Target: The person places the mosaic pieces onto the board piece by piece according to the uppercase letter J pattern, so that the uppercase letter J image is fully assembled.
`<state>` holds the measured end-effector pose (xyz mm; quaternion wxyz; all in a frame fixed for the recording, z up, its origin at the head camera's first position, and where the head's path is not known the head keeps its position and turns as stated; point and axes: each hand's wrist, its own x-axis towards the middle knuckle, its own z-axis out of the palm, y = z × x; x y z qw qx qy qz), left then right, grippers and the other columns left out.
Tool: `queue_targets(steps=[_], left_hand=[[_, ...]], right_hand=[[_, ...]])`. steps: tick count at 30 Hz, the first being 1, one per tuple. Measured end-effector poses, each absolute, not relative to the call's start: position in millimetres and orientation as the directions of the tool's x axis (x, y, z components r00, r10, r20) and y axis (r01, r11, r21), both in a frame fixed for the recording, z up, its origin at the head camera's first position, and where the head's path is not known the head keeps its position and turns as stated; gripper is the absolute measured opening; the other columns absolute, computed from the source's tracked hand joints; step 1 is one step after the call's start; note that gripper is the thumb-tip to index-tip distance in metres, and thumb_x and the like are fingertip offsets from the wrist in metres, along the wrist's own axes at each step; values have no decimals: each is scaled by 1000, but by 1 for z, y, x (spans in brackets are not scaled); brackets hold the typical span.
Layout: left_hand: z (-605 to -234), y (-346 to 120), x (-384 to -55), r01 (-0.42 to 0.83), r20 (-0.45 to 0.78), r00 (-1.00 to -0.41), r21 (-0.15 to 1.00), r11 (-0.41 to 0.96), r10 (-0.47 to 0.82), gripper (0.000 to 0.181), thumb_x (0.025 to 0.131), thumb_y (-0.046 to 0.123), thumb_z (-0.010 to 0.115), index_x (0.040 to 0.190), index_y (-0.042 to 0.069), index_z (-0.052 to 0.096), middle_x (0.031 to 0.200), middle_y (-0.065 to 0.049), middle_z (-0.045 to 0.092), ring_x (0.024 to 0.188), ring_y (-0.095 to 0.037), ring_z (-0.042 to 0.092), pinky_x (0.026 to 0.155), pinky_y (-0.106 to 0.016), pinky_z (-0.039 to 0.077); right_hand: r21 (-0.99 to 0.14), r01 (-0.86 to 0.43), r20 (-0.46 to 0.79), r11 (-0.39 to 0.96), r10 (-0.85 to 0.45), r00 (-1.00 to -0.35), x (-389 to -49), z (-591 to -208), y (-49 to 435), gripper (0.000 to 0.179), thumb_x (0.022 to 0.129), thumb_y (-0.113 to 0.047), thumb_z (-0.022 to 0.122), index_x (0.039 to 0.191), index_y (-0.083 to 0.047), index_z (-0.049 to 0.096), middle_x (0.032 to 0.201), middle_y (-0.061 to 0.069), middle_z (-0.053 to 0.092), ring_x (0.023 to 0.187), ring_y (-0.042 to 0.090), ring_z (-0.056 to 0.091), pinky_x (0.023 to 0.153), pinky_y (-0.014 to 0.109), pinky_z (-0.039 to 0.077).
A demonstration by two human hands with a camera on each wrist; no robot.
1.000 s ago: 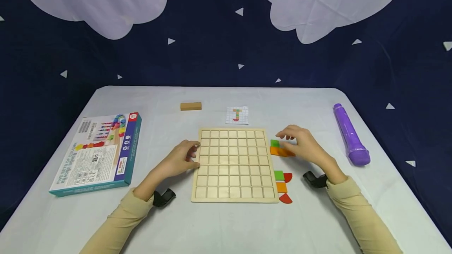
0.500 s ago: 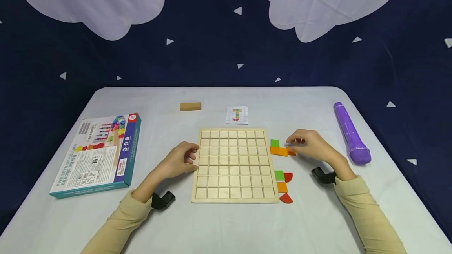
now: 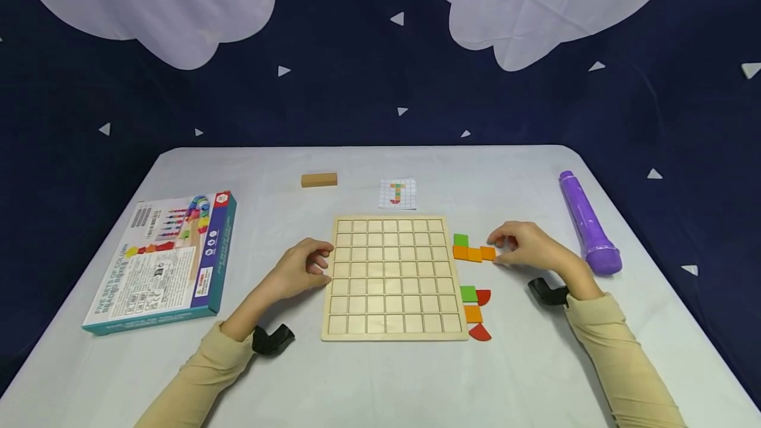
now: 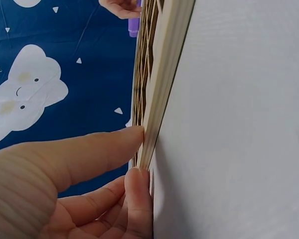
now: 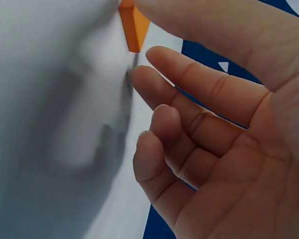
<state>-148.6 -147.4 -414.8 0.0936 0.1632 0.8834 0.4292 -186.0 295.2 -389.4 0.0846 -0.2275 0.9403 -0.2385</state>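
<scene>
The wooden grid board (image 3: 394, 277) lies flat near the middle of the bench (image 3: 380, 388). The left hand (image 3: 299, 268) reaches in from the bench's left side, thumb and index finger parted, their tips touching the board's left edge without pinching it, the other fingers loosely bent.

Just off the board's right edge runs a row of three orange squares (image 3: 473, 255), with a green square (image 3: 460, 240) on its far side. The right hand (image 3: 528, 246) arches by the row's right end, fingers relaxed and curved, thumb apart from them; I cannot tell whether the thumb touches the end square. Nearer the bench's near edge lie another green square (image 3: 469, 294), an orange square (image 3: 473, 314) and two red pieces (image 3: 480, 332).

Both forearms slant inward from the near corners. Toward the far edge are a patterned card (image 3: 397, 194) and a wooden block (image 3: 319, 180); a box (image 3: 160, 263) lies toward the left edge, a purple microphone-shaped object (image 3: 588, 223) toward the right.
</scene>
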Motion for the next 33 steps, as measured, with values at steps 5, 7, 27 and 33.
queue_targets(steps=[5,7,27,33], left_hand=[[-414,-147,-149,200,-26,-934,790,580,358,54,73,-4,73,122,-8,53,100,-16,58,85,-18,58,71,-23,53],[-414,-146,-149,196,-27,-936,788,583,351,54,73,-4,73,122,-8,53,99,-15,58,84,-17,58,70,-22,53],[-420,-147,-148,181,-31,-940,798,574,339,53,73,-1,75,122,-6,55,105,-17,57,80,-15,58,65,-18,51],[-417,-146,-150,180,-24,-942,804,566,333,53,72,-2,75,121,-7,55,104,-18,57,81,-16,58,65,-18,52]], right_hand=[[-480,-395,-54,783,-476,-878,-188,-392,293,26,72,-9,77,95,-3,67,81,5,60,66,8,43,58,18,38],[-480,-402,-46,780,-481,-876,-189,-392,292,24,72,-8,77,93,-3,67,80,5,60,65,8,43,58,18,37],[-419,-422,52,804,-442,-895,-183,-398,285,19,69,-5,76,87,0,71,76,4,65,66,9,46,58,20,39],[-394,-422,68,817,-432,-899,-185,-394,283,20,69,-7,76,88,-1,72,79,5,67,67,11,47,59,19,40]])
